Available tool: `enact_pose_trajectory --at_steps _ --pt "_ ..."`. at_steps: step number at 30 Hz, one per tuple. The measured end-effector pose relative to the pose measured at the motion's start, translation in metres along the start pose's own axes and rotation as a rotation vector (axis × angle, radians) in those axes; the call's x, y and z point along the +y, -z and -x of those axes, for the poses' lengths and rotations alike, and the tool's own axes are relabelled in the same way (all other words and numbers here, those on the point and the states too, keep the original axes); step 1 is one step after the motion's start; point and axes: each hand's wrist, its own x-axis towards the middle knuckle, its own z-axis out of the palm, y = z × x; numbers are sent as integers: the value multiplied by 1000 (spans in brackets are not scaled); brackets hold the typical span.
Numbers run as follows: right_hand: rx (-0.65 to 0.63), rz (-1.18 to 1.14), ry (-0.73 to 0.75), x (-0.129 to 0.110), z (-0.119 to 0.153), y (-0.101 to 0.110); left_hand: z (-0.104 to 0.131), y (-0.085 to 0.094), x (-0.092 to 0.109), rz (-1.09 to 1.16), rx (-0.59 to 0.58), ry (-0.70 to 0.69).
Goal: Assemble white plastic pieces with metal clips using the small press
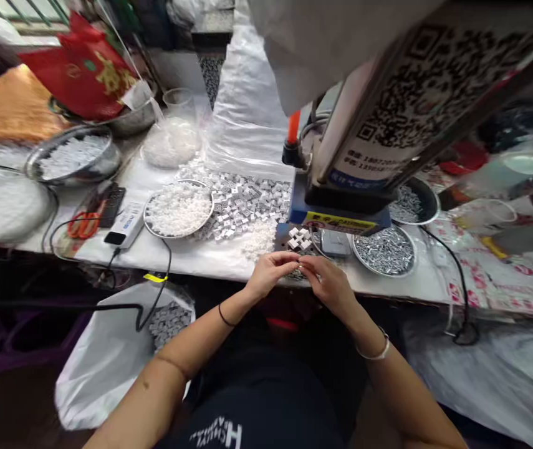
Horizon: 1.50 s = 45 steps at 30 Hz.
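The left hand (267,273) and right hand (331,284) meet at the near edge of a white-covered bench (210,257), thumbs and fingertips pinched together; whether they grip anything cannot be told. Just beyond them, below a blue, boxy machine head (298,209), sits a cluster of small, square white-topped blocks (299,237), with a heap of angular grey-and-white blocks (242,202) to the left and a round metal bowl (384,275) of slim silvery metal pieces (385,249) to the right.

Small assembly workshop by the look of it, crowded work surface (191,253), machine (355,196) with yellow label (338,222), heaped little blocks (247,199), bowl (388,275) of metal pins (384,251), sack (91,368) of grey parts (169,321) below.
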Motion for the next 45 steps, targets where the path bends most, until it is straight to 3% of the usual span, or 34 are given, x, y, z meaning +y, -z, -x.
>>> enact_pose_trajectory --at_steps 4,7,9,12,14,18,22,25,28,32,34,36,40,42,45 --pt "51 13 -61 -6 3 -8 0 2 -10 125 19 72" --pt "121 39 -93 -10 4 -15 -5 10 -10 97 -60 76" --pt "175 24 -163 -10 5 -19 -17 22 -2 -104 -34 -41" --pt "192 -103 -327 -11 8 -21 -53 49 14 -685 231 -380" --pt "154 -214 -423 -11 11 -22 -81 66 23 -1069 352 -470" --pt "112 -407 -563 -11 21 -25 -121 81 27 -1502 324 -380" --pt "117 -505 -636 -13 29 -27 -130 77 27 -1589 292 -296" --pt "131 -523 -646 -13 32 -24 -123 77 34 -1495 302 -361" --pt "173 -509 -643 -14 30 -18 -102 77 38 -1150 294 -396" --pt "213 -453 -595 -15 19 -9 -58 63 30 -401 71 -87" --pt "214 -405 -526 -18 10 -6 -35 49 22 -180 2 42" --pt "208 -344 -432 -21 1 -5 -18 35 14 -176 22 41" --pt "131 -227 -278 -27 -9 -7 1 14 12 -343 42 -108" --pt "91 -195 -276 -26 -8 -7 4 10 14 -237 30 -61" --pt "56 -200 -320 -22 -5 -5 5 8 15 84 7 129"
